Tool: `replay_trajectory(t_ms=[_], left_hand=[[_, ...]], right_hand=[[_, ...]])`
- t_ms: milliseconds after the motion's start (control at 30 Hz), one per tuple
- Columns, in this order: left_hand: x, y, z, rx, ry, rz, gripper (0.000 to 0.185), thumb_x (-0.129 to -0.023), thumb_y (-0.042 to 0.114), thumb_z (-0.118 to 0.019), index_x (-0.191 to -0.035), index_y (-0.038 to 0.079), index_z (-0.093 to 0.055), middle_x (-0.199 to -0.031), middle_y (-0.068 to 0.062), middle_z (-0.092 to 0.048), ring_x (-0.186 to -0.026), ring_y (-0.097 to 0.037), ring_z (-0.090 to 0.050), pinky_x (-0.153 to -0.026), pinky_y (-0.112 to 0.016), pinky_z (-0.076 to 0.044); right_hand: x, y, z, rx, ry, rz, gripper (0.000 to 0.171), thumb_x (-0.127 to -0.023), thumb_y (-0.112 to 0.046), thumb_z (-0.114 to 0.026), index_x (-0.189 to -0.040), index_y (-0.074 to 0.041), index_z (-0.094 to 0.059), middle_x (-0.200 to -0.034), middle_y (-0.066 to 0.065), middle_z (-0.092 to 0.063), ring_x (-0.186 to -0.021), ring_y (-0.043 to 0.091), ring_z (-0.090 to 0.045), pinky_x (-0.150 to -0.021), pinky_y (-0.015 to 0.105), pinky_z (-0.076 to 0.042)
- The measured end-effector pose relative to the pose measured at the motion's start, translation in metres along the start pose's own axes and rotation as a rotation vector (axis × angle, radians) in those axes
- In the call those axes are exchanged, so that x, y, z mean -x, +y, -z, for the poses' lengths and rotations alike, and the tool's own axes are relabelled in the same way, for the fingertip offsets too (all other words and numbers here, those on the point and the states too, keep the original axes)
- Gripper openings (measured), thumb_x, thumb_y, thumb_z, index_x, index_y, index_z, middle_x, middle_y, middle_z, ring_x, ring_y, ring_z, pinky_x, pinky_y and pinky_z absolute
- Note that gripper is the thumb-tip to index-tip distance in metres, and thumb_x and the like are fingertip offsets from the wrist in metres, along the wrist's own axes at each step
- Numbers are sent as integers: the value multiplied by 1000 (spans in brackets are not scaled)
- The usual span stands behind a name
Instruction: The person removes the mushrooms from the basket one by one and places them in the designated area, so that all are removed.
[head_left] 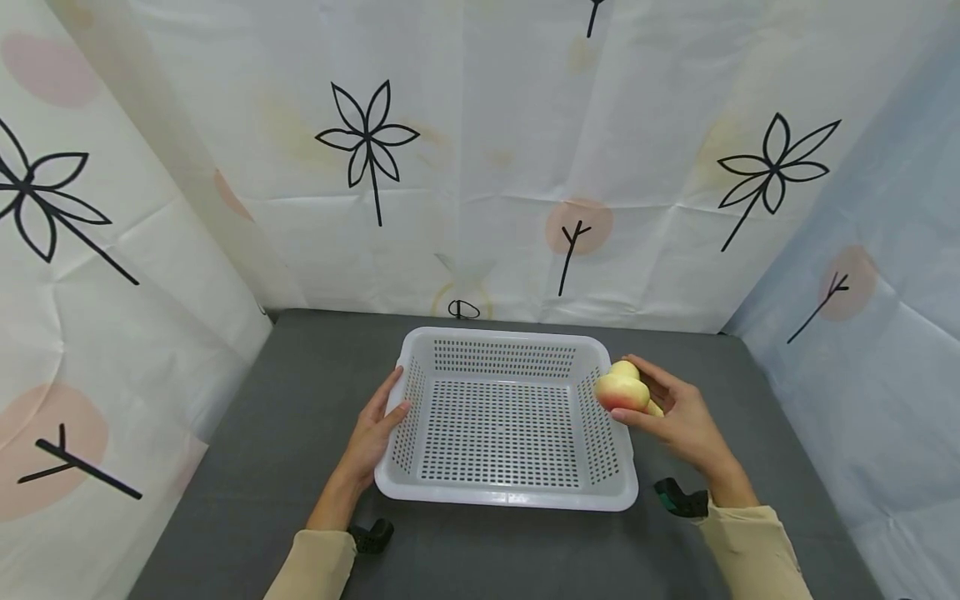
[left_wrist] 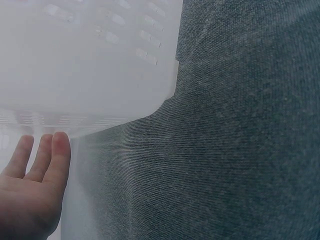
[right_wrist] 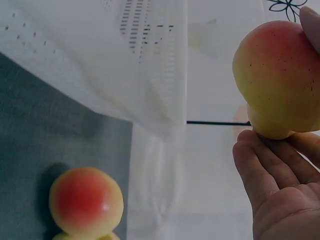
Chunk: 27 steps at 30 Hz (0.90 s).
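Observation:
A white perforated plastic basket (head_left: 504,498) has nothing inside it. My left hand (head_left: 372,437) holds its left side, the thumb on the rim and the fingers along the outside. In the left wrist view, the fingers (left_wrist: 59,155) reach up to the basket wall (left_wrist: 75,75). By the right rim, my right hand (head_left: 678,417) grips a yellow pear with a red blush (head_left: 621,393) between thumb and fingers. The right wrist view shows this pear (right_wrist: 280,75) raised, its narrow end downward in the picture. Another red-and-yellow pear (right_wrist: 86,200) lies below on the table, mostly hidden in the head view.
The dark grey cloth-covered table (head_left: 315,358) extends around the basket. Pale curtains printed with flowers and twigs (head_left: 480,167) stand along the back and both sides. Black wrist-worn devices (head_left: 678,500) sit at both cuffs.

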<state>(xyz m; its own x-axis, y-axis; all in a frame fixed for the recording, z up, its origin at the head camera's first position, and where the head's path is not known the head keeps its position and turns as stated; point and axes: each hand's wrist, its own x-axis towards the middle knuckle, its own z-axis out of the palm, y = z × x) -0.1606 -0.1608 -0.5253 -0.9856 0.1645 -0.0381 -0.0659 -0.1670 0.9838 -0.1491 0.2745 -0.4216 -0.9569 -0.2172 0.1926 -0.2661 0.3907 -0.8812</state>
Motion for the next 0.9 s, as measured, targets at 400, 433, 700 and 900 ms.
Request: replay_trajectory(t_ms=[400, 433, 700, 900], left_hand=[[1, 1, -1, -5, -3, -7, 65, -107, 19, -54, -163, 28, -23, -161, -11, -34, -130, -51, -45, -88, -54, -52], [1, 1, -1, -4, -4, -8, 65, -107, 19, -54, -163, 28, -23, -161, -11, -34, -130, -51, -45, -88, -54, -52], [0, 0, -1, -17, -1, -9, 65, -107, 19, -54, -163, 27, -23, -161, -10, -34, -130, -50, -46, -89, -54, -52], [0, 1, -1, 2, -7, -8, 65, -107, 19, -54, -163, 29, -23, -161, -8, -33, -132, -51, -43, -90, -54, -51]], right_hand=[[10, 13, 22, 69, 35, -47, 83, -84, -6, -84, -153, 4, -39, -149, 27, -45, -125, -8, -47, -94, 8, -41], [11, 15, 25, 77, 38, -52, 83, -84, -6, -83, -153, 4, -39, -150, 27, -45, -127, -7, -46, -94, 8, -40], [17, 31, 46, 154, 53, -166, 84, -90, -17, -80, -156, 3, -33, -154, 28, -39, -143, 32, -41, -91, 5, -39], [22, 46, 63, 148, 90, -278, 85, -94, -23, -76, -158, 2, -27, -157, 31, -32, -141, 38, -40, -85, 5, -43]])
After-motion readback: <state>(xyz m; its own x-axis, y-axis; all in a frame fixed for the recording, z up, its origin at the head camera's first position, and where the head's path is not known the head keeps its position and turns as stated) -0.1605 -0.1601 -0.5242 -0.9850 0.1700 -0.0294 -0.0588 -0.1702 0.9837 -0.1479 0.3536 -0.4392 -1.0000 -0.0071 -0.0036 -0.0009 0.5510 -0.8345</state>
